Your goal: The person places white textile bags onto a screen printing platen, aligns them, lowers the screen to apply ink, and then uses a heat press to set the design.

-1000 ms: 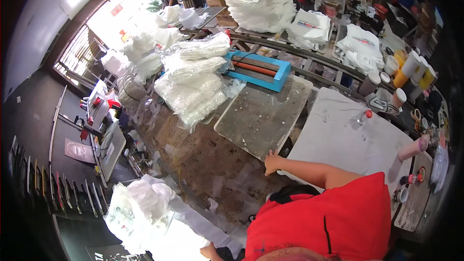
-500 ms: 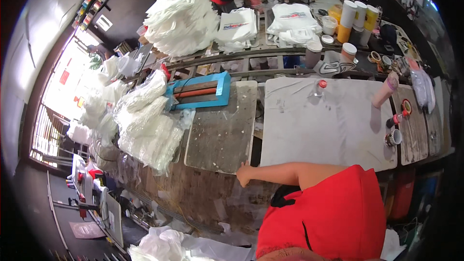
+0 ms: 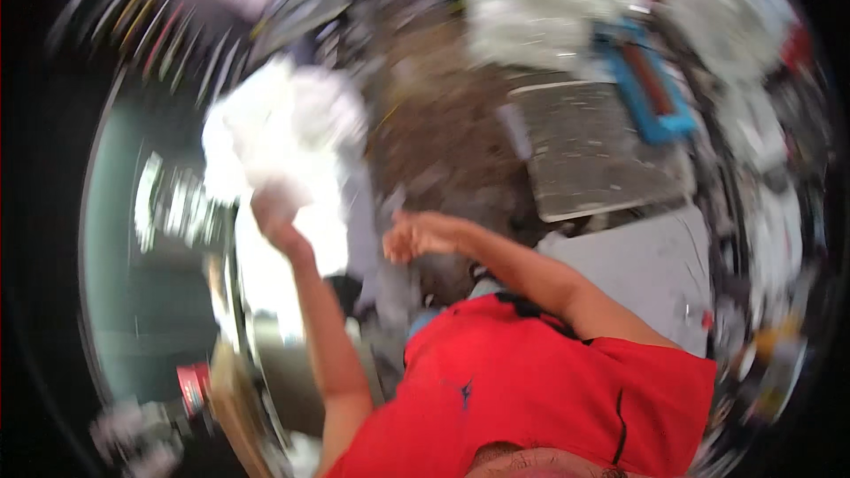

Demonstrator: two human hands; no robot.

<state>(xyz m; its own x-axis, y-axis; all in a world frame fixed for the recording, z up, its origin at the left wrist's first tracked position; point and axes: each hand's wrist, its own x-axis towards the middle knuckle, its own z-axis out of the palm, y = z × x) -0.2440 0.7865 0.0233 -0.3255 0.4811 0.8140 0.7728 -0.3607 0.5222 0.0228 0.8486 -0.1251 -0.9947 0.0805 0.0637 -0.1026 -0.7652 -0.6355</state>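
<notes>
Motion blurs the whole view. My left hand (image 3: 280, 211) is over or against the pile of white plastic bags or sheets (image 3: 297, 119) on the left; its fingers are too smeared to show whether they grip anything. My right hand (image 3: 423, 237) hangs in front of my body, beside the pile and above the floor. Its fingers are loosely bent and somewhat apart, with nothing visible in them. Nearest to it on the right is a worn grey board (image 3: 602, 155).
A blue frame (image 3: 655, 93) with a reddish bar lies at the worn board's far side. Beyond are white bundles (image 3: 540, 13). A pale covered board (image 3: 642, 270) with a small red-capped bottle is to the right. Brown floor (image 3: 443, 80) runs between the worktops.
My view has swung left, from the boards to the white pile. My right hand has left the worn board's edge. My left hand has come into view at the pile.
</notes>
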